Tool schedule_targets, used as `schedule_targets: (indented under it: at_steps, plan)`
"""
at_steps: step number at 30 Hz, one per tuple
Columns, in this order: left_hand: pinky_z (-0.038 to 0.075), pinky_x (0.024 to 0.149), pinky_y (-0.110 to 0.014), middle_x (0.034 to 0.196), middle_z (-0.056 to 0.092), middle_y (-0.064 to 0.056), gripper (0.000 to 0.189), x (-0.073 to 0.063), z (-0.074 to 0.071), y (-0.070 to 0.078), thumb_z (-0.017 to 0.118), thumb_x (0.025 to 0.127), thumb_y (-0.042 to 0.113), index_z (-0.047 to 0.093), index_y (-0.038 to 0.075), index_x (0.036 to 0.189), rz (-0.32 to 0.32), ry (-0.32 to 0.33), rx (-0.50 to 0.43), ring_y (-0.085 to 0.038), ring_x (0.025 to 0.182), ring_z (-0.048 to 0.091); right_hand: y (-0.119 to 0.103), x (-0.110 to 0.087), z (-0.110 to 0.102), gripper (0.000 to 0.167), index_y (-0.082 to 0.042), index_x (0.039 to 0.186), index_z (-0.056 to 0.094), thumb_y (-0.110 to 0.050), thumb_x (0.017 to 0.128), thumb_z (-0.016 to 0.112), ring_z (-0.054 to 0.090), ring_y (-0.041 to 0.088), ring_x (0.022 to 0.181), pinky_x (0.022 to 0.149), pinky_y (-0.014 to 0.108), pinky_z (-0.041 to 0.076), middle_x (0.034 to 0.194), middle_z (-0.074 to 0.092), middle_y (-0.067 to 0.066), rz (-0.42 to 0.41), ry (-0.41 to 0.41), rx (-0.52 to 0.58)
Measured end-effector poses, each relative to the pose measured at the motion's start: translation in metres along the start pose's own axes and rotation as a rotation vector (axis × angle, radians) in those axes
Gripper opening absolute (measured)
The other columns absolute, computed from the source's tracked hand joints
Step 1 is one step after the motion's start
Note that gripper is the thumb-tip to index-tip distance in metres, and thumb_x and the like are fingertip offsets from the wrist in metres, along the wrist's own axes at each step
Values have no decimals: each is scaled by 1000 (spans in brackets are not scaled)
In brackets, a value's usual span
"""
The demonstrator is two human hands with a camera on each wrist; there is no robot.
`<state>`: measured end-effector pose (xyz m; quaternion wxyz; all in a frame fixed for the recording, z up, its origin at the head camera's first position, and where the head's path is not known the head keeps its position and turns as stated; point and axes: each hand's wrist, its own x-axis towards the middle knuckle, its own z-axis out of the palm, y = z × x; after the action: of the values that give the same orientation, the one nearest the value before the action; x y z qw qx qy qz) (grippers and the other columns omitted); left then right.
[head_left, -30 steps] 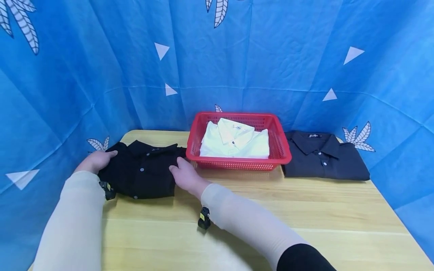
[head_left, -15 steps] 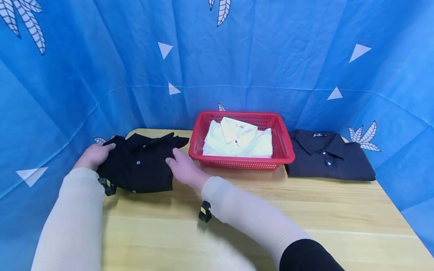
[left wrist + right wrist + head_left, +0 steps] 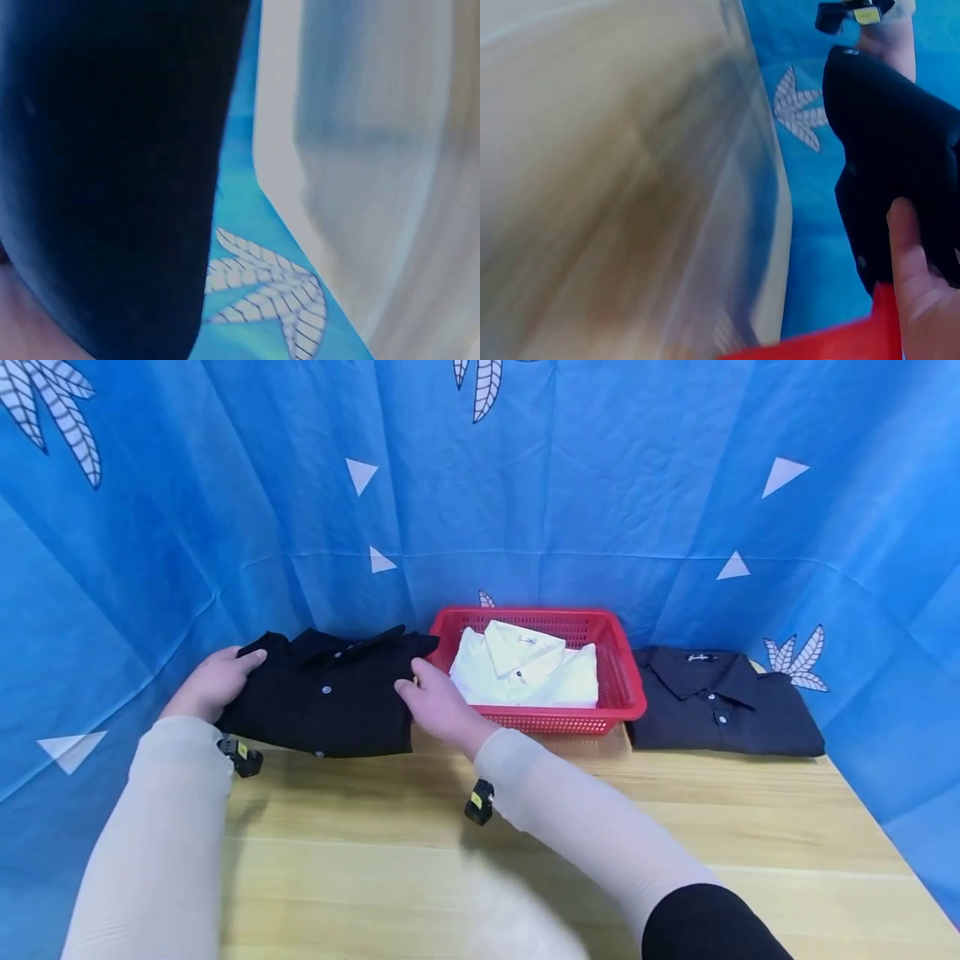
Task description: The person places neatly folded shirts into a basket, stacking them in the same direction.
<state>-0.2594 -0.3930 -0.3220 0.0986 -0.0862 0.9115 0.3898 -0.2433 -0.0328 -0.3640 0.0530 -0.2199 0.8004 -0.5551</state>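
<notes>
A folded black shirt with pale buttons hangs above the left part of the table, held at both sides. My left hand grips its left edge, thumb on top and the other fingers hidden beneath. At the right edge, my right hand pinches the cloth, its thumb showing on the black shirt in the right wrist view. Dark cloth fills the left side of the left wrist view. Just right of my right hand is a red basket with a folded white shirt inside.
A folded dark shirt lies right of the basket on the wooden table. Blue patterned curtain closes off the back and both sides. The shirt's upper right corner overlaps the basket's left rim in the head view.
Both hands have lifted the black shirt off the table. It has risen in the head view and shifted right, toward the basket, during the last half second.
</notes>
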Motion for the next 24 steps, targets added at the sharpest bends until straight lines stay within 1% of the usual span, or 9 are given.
schedule_targets:
  at_steps: [2, 4, 6, 8, 11, 12, 16, 19, 24]
  plan:
    - [7, 115, -69, 163, -14, -28, 98, 1, 4, 8, 31, 101, 67, -13, -2, 157, 26, -5, -5, -53, 147, -7, 3, 0, -10, 23, -8, 96, 47, -27, 107, 51, 57, 23, 85, 73, 33, 45, 88, 51, 12, -2, 17, 3]
    - [8, 115, -69, 164, -10, -27, 96, 2, 8, 17, 32, 101, 66, -9, 0, 158, 60, -4, 7, -52, 148, -4, 5, -1, -21, 22, -6, 105, 51, -28, 107, 51, 57, 21, 99, 85, 35, 48, 99, 55, 12, 25, 26, 6]
    - [7, 115, -68, 165, -9, -25, 96, 2, 12, 27, 34, 101, 67, -8, 3, 160, 90, -7, 12, -50, 149, -4, 7, -3, -34, 30, -2, 121, 52, -29, 107, 50, 54, 21, 116, 97, 38, 47, 118, 57, 14, 61, 24, 15]
    - [5, 116, -68, 166, -11, -21, 98, 2, 16, 38, 36, 100, 68, -9, 6, 160, 110, -9, 17, -48, 150, -7, 10, -5, -47, 42, -5, 141, 47, -31, 107, 49, 44, 19, 133, 110, 41, 40, 143, 50, 10, 99, 27, 11]
    - [3, 117, -66, 167, -14, -16, 98, 0, 23, 53, 39, 99, 67, -9, 9, 161, 139, -14, 0, -44, 150, -10, 14, -7, -65, 45, -9, 148, 43, -29, 108, 48, 39, 19, 139, 113, 44, 38, 154, 42, 6, 109, 34, 29]
    - [5, 118, -65, 168, -9, -16, 95, 0, 25, 58, 40, 101, 65, -4, 7, 162, 164, -16, -8, -43, 151, -7, 15, -7, -70, 41, -9, 143, 46, -29, 108, 48, 43, 19, 136, 111, 44, 40, 150, 45, 6, 100, 39, 29]
    - [7, 118, -64, 168, 1, -16, 84, 1, 34, 77, 41, 104, 57, 10, 6, 163, 243, -22, -5, -40, 153, 0, 19, -9, -92, 42, -10, 147, 46, -28, 108, 46, 46, 20, 134, 109, 44, 42, 149, 48, 6, 81, 67, 68]
    - [7, 119, -63, 169, 1, -14, 81, 1, 41, 90, 41, 106, 54, 10, 7, 163, 283, -26, 4, -39, 153, -1, 21, -11, -108, 44, -8, 148, 45, -26, 108, 46, 48, 22, 133, 110, 44, 42, 146, 50, 10, 81, 103, 82]
    - [16, 118, -61, 166, 19, -14, 66, 1, 55, 108, 42, 108, 45, 25, 7, 159, 362, -35, -12, -36, 151, 15, 25, -16, -136, 24, -8, 125, 54, -25, 108, 47, 59, 24, 113, 100, 44, 49, 121, 60, 11, 120, 156, 107]
